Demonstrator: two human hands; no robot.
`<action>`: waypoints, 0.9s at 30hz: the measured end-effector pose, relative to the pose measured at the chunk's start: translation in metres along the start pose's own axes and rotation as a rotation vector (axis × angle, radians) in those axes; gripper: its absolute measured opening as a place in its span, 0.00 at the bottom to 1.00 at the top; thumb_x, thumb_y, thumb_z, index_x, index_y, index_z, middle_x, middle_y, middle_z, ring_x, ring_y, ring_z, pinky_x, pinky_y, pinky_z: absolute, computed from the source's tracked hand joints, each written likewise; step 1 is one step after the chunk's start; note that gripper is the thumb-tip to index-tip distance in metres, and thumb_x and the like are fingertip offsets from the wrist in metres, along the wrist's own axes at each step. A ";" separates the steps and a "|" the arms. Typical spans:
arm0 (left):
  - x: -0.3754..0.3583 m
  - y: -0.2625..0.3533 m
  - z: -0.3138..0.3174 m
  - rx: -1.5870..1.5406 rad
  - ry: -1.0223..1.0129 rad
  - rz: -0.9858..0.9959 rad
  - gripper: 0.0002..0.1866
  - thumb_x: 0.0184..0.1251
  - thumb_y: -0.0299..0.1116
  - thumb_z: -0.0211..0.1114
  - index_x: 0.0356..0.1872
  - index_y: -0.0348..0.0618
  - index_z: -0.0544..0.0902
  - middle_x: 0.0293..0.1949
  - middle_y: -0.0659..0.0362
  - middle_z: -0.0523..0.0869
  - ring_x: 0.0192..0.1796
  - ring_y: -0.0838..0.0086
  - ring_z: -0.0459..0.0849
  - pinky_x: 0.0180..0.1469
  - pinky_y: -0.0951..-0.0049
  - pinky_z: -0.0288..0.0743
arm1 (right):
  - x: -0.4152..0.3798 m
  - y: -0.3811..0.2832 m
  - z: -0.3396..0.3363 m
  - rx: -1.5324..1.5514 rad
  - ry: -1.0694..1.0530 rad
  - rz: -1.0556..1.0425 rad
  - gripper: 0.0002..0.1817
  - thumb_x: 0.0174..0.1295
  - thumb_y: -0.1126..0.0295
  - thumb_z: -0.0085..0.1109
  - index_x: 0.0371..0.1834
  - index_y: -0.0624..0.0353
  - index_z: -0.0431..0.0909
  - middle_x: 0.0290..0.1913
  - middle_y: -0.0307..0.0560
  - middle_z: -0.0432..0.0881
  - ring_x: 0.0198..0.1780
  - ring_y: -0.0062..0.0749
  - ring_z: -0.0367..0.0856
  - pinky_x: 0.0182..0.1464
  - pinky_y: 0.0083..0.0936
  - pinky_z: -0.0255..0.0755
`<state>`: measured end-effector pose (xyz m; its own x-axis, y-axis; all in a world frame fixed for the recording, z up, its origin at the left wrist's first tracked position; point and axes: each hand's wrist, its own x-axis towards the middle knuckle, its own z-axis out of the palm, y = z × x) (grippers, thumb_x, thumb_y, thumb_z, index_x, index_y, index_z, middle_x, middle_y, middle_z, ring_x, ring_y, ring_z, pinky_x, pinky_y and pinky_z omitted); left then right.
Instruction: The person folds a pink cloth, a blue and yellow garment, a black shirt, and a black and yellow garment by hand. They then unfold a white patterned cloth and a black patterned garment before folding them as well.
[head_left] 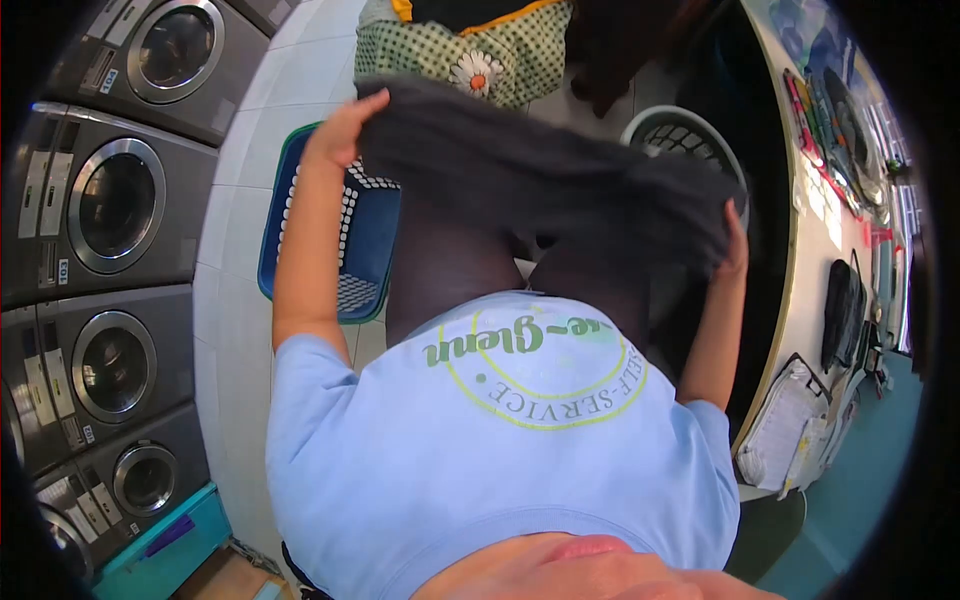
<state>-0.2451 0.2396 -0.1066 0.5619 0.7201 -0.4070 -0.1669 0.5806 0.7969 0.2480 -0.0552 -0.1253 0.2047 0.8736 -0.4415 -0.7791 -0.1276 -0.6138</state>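
Observation:
A dark grey garment [540,170] is stretched sideways above my lap, slightly blurred; its exact kind does not show. My left hand [345,130] grips its upper left end, with the thumb side visible. At the lower right end, my right hand [733,245] is closed on the cloth, its fingers partly hidden by the fabric. Below my left forearm stands a blue laundry basket [375,250] with pierced walls. Behind the garment's right part, a pale round basket [690,118] is partly covered. Green checkered fabric with a daisy [530,65] lies beyond the garment.
Stacked front-loading machines [115,205] line the left side. A long counter [805,225] runs along the right, holding a black pouch [842,310] and clipboards with papers [785,425]. A teal ledge [170,545] stands at lower left. The floor is tiled [235,225].

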 end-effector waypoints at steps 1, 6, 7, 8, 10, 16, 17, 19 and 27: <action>-0.008 0.021 0.020 0.112 -0.001 0.118 0.20 0.64 0.38 0.63 0.50 0.34 0.78 0.47 0.52 0.84 0.48 0.66 0.83 0.53 0.65 0.77 | -0.001 -0.013 0.015 -0.025 -0.047 -0.028 0.25 0.66 0.57 0.52 0.60 0.62 0.69 0.58 0.54 0.75 0.57 0.44 0.76 0.61 0.41 0.69; -0.014 0.083 0.025 0.111 0.011 0.234 0.18 0.64 0.37 0.63 0.49 0.33 0.78 0.44 0.52 0.84 0.44 0.70 0.85 0.49 0.72 0.79 | -0.002 -0.068 0.049 -0.182 -0.002 -0.167 0.25 0.65 0.56 0.54 0.57 0.65 0.71 0.53 0.55 0.78 0.51 0.41 0.80 0.56 0.36 0.74; -0.017 0.090 0.019 0.165 0.016 0.227 0.18 0.63 0.37 0.64 0.48 0.33 0.78 0.44 0.51 0.84 0.43 0.70 0.85 0.48 0.73 0.79 | -0.003 -0.070 0.056 -0.187 -0.026 -0.187 0.25 0.65 0.56 0.54 0.56 0.65 0.71 0.52 0.55 0.79 0.50 0.41 0.81 0.55 0.35 0.75; -0.022 0.094 0.014 0.180 0.027 0.231 0.18 0.63 0.37 0.64 0.48 0.33 0.78 0.44 0.51 0.84 0.43 0.70 0.85 0.48 0.73 0.79 | -0.004 -0.071 0.064 -0.193 -0.053 -0.207 0.24 0.65 0.56 0.55 0.56 0.65 0.71 0.51 0.55 0.80 0.49 0.40 0.82 0.54 0.34 0.76; -0.036 0.100 0.004 0.215 0.054 0.235 0.18 0.62 0.36 0.65 0.48 0.33 0.78 0.44 0.52 0.84 0.43 0.71 0.85 0.47 0.74 0.79 | -0.005 -0.066 0.074 -0.170 -0.080 -0.174 0.24 0.64 0.57 0.56 0.56 0.65 0.71 0.50 0.54 0.80 0.49 0.40 0.82 0.54 0.34 0.76; -0.080 0.101 -0.033 0.196 0.109 0.227 0.18 0.61 0.31 0.64 0.51 0.34 0.76 0.46 0.51 0.83 0.44 0.67 0.84 0.47 0.70 0.80 | 0.002 -0.031 0.079 -0.159 -0.043 -0.096 0.27 0.63 0.55 0.57 0.57 0.65 0.69 0.52 0.54 0.79 0.51 0.40 0.80 0.56 0.35 0.74; -0.088 0.097 -0.032 0.187 0.106 0.225 0.18 0.61 0.31 0.64 0.51 0.34 0.76 0.46 0.51 0.83 0.44 0.67 0.84 0.47 0.70 0.80 | 0.002 -0.026 0.078 -0.171 -0.062 -0.066 0.29 0.63 0.54 0.56 0.59 0.65 0.68 0.54 0.54 0.78 0.52 0.40 0.79 0.56 0.36 0.74; -0.098 0.086 -0.036 0.157 0.115 0.265 0.18 0.61 0.30 0.64 0.51 0.35 0.76 0.46 0.51 0.83 0.46 0.66 0.84 0.48 0.68 0.80 | 0.008 -0.016 0.068 -0.150 -0.089 -0.017 0.29 0.64 0.53 0.56 0.60 0.64 0.68 0.54 0.54 0.77 0.53 0.40 0.79 0.57 0.36 0.73; -0.125 0.056 -0.086 0.090 0.264 0.305 0.18 0.61 0.29 0.64 0.53 0.37 0.76 0.47 0.51 0.83 0.47 0.67 0.84 0.48 0.68 0.79 | 0.006 0.042 0.060 -0.121 -0.178 -0.121 0.33 0.66 0.56 0.52 0.72 0.47 0.52 0.65 0.47 0.67 0.61 0.40 0.72 0.62 0.37 0.68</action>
<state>-0.3944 0.2152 -0.0497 0.2690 0.9334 -0.2373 -0.2158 0.2985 0.9297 0.1809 -0.0276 -0.1148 0.1757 0.9536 -0.2445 -0.6765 -0.0634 -0.7337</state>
